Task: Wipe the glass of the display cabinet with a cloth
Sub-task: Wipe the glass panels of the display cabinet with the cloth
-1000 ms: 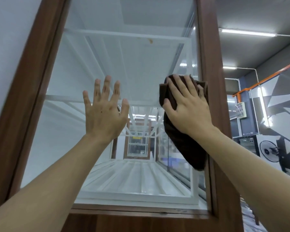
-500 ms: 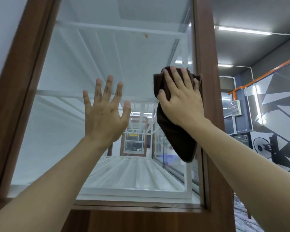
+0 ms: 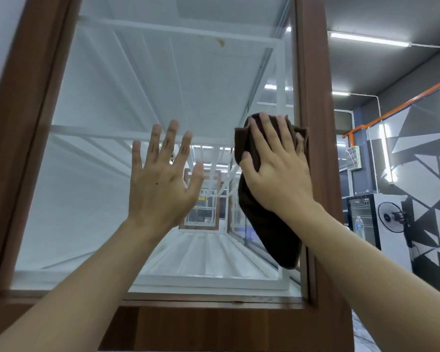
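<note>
Presses the cloth (image 3: 264, 219) against the glass (image 3: 99, 174) at the right edge, just beside the frame (image 3: 313, 97), about halfway up the pane. Pins only the upper part and lets the long lower part hang loose down the glass. Lays the right hand (image 3: 277, 168) flat over it, with fingers straight and spread and the thumb on a fold at the side, not clenched around anything. Holds the left hand (image 3: 160, 181) released and empty, fingers spread, beside the cloth toward the middle of the pane. Cannot tell whether touching the glass or only near it.

Could drop the cloth at a small loss of pressure, held there by the flat palm alone. Could knock the little finger on the frame in a stroke to the right, with no gap visible on that side. Could leave prints with the bare left palm when leaning on the pane, and so spoil the glass again. Could miss much of the pane, especially the wide left and upper areas, well apart from the cloth. Might waste effort on the brown spot (image 3: 220, 42) high up, which seems to sit on a white bar inside the cabinet, though hard to say. Should push gently, to avoid flexing such a large pane.
</note>
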A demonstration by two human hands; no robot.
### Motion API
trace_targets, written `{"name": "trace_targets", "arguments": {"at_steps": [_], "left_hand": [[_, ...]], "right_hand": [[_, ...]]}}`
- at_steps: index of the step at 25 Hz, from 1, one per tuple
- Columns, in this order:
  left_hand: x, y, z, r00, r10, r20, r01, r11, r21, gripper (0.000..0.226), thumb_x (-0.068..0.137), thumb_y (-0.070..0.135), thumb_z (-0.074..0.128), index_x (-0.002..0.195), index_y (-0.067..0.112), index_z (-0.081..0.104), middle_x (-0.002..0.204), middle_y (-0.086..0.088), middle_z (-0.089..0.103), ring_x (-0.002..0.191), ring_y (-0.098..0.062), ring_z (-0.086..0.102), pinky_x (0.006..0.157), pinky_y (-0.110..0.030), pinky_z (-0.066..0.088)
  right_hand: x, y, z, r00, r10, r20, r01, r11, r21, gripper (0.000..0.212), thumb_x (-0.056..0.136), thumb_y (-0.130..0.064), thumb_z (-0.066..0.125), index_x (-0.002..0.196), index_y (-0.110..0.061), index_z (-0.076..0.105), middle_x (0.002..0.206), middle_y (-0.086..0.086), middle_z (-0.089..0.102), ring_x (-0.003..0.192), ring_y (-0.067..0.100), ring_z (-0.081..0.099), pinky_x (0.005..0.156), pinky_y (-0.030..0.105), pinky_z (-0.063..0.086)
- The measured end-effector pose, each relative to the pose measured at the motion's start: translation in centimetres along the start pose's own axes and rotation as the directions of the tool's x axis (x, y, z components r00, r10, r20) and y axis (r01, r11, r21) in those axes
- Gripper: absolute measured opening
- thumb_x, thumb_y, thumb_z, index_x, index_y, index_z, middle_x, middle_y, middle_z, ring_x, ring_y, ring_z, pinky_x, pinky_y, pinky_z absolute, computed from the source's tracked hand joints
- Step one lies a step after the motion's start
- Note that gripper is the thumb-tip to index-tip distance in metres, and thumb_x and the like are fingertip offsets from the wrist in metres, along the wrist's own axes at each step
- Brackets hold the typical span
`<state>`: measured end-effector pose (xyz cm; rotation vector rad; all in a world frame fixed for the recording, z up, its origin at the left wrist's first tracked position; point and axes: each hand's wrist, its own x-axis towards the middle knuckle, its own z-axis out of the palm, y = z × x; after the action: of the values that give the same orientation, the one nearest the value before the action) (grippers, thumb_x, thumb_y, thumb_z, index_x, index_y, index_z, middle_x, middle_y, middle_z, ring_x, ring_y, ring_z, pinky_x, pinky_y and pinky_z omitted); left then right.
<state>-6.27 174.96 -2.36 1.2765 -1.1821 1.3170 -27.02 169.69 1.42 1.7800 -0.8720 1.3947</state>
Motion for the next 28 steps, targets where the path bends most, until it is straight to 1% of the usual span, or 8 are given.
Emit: {"name": "trace_targets", "arguments": {"at_steps": [7,12,16,18,22,23,25,28], "left_hand": [[-1.9,0.0,-0.1,1.0,0.023,0.007,-0.023,1.0,0.005,0.067,0.1,0.054,0.023,0.161,0.024,0.022,0.171,-0.001,0.006,0.158,-0.024,0.0,0.126,-0.051,0.0],[-2.4,0.0,-0.2,1.0,0.015,0.002,-0.015,1.0,0.003,0.067,0.101,0.053,0.025,0.161,0.022,0.022,0.171,-0.003,0.006,0.158,-0.024,0.0,0.126,-0.051,0.0],[-3.2,0.2,-0.2,1.0,0.025,-0.013,-0.025,1.0,-0.004,0.067,0.101,0.052,0.026,0.16,0.02,0.024,0.17,-0.004,0.011,0.157,-0.025,0.004,0.126,-0.052,0.004],[-3.5,0.0,-0.2,0.999,0.034,-0.011,-0.034,0.999,-0.004,0.067,0.102,0.052,0.026,0.16,0.02,0.023,0.17,-0.004,0.01,0.158,-0.025,0.004,0.127,-0.052,0.004],[-4.0,-0.1,-0.2,0.999,0.031,0.007,-0.031,1.0,0.002,0.068,0.102,0.053,0.025,0.162,0.022,0.017,0.171,-0.003,0.005,0.158,-0.023,-0.001,0.127,-0.05,0.001],[-4.2,-0.1,-0.2,1.0,0.031,0.004,-0.031,1.0,0.0,0.068,0.101,0.053,0.025,0.161,0.022,0.018,0.171,-0.003,0.007,0.158,-0.023,0.0,0.127,-0.05,0.001],[-4.2,-0.1,-0.3,0.999,0.035,-0.002,-0.035,0.999,-0.014,0.067,0.102,0.052,0.027,0.161,0.022,0.02,0.17,-0.003,0.01,0.158,-0.023,0.003,0.127,-0.049,0.002],[-4.3,-0.9,-0.5,0.999,0.041,0.012,-0.041,0.999,-0.015,0.065,0.103,0.05,0.027,0.161,0.022,0.021,0.17,-0.001,0.009,0.158,-0.02,0.002,0.127,-0.045,0.0]], "right_hand": [[-10.9,-0.6,1.4,0.994,-0.093,0.051,0.096,0.994,-0.052,0.068,0.1,-0.048,0.028,0.163,-0.026,0.016,0.172,-0.005,0.005,0.159,0.017,-0.007,0.128,0.047,0.001],[-5.3,-1.4,1.0,0.995,0.091,-0.026,-0.091,0.996,0.023,0.069,0.099,-0.049,0.023,0.164,-0.027,0.012,0.173,-0.005,0.002,0.159,0.018,-0.008,0.129,0.047,-0.001],[-12.8,-2.0,1.8,0.996,-0.082,0.045,0.083,0.996,-0.019,0.07,0.099,-0.048,0.032,0.163,-0.024,0.017,0.172,-0.003,0.005,0.159,0.019,-0.004,0.127,0.048,0.002],[-14.5,-1.0,1.8,0.993,-0.106,0.057,0.107,0.994,-0.025,0.07,0.098,-0.048,0.034,0.163,-0.025,0.019,0.172,-0.004,0.007,0.159,0.019,-0.003,0.127,0.048,0.004],[-7.6,-2.4,1.4,0.996,0.085,-0.01,-0.085,0.996,-0.01,0.07,0.099,-0.05,0.024,0.163,-0.025,0.015,0.173,-0.002,0.005,0.159,0.021,-0.005,0.128,0.051,0.002],[-6.6,-3.4,1.4,0.997,0.078,-0.017,-0.078,0.997,0.005,0.07,0.099,-0.05,0.024,0.164,-0.024,0.014,0.173,-0.001,0.004,0.159,0.021,-0.006,0.128,0.051,0.0],[-8.0,-4.7,2.0,0.998,-0.06,0.007,0.06,0.998,0.005,0.071,0.099,-0.048,0.028,0.164,-0.022,0.015,0.173,-0.001,0.004,0.159,0.02,-0.007,0.128,0.05,-0.001],[-13.6,-2.9,2.1,0.976,-0.203,0.081,0.207,0.978,-0.035,0.07,0.099,-0.049,0.035,0.163,-0.024,0.021,0.172,-0.003,0.008,0.159,0.02,-0.003,0.126,0.051,0.006]]}}
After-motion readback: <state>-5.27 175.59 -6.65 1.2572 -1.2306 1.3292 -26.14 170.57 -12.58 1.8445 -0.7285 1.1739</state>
